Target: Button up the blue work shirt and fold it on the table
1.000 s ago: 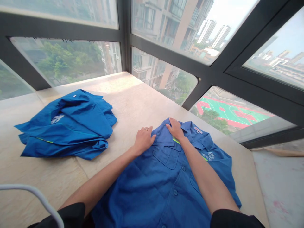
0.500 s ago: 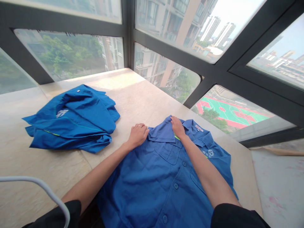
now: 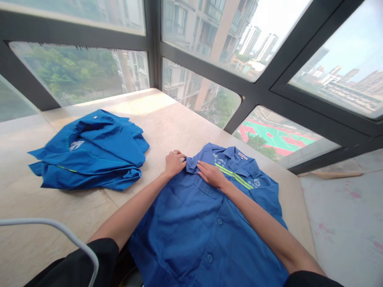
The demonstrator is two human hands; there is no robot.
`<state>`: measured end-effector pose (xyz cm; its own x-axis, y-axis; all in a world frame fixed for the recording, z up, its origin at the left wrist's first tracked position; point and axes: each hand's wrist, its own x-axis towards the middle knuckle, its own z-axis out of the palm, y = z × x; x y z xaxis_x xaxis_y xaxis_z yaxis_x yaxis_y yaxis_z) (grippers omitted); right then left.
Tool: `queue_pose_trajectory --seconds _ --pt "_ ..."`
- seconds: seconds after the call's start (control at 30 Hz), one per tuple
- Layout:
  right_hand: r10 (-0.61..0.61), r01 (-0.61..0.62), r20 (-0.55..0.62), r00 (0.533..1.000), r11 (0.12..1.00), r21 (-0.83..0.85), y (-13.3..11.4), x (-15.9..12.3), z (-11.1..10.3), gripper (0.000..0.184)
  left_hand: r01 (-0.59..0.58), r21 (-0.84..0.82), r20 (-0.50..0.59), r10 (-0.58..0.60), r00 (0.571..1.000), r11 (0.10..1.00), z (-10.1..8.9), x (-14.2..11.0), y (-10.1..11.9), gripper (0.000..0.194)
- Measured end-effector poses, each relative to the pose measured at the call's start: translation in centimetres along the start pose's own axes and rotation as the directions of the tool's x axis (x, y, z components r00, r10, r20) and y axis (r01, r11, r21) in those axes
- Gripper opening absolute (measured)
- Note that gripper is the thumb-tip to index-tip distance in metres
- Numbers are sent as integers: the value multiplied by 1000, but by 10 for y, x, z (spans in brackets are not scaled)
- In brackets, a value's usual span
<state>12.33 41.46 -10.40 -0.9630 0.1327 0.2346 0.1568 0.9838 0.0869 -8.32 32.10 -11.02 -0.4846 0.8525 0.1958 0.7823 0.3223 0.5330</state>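
A blue button-front work shirt [image 3: 191,223] lies front side up before me, its collar pointing away. Both my hands are at its left sleeve-side edge. My left hand [image 3: 175,163], with a ring on one finger, is closed on the outer edge of the folded sleeve. Just right of it, my right hand [image 3: 210,174] is palm down above a chest pocket, its fingertips gripping the sleeve's folded edge. Yellow-green stripes [image 3: 235,175] and white printing show across the chest. The lower hem runs out of view.
A second blue garment [image 3: 95,151] lies loosely folded at the left of the pale stone-like ledge [image 3: 167,115]. Dark-framed windows [image 3: 155,63] border the ledge's far sides. A white cable [image 3: 66,231] loops in at lower left. Flower-patterned material [image 3: 344,215] lies at right.
My right hand has moved left and nearer, from beside the collar to close by my left hand. The sleeve flap moved with it, uncovering the chest stripes and printing.
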Motion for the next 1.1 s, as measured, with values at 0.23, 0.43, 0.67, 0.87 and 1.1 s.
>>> queue_pose_trajectory --seconds 0.23,0.43,0.67,0.87,1.1 --pt "-88 85 57 994 995 56 12 -12 -7 29 102 8 59 -103 993 995 -3 12 9 26" --pt "-31 24 146 989 998 50 17 -18 -15 25 81 -23 76 -79 994 996 -4 14 8 35" --pt "-15 16 29 999 1000 -20 15 -50 -21 30 31 -57 18 -30 999 998 -1 7 6 33" --pt "18 -16 -13 1000 987 161 16 -61 -24 30 -13 7 11 13 1000 1000 2 6 4 32" --pt "316 -306 -10 949 926 223 46 -3 -22 39 -29 133 143 10 990 991 -7 17 18 34"
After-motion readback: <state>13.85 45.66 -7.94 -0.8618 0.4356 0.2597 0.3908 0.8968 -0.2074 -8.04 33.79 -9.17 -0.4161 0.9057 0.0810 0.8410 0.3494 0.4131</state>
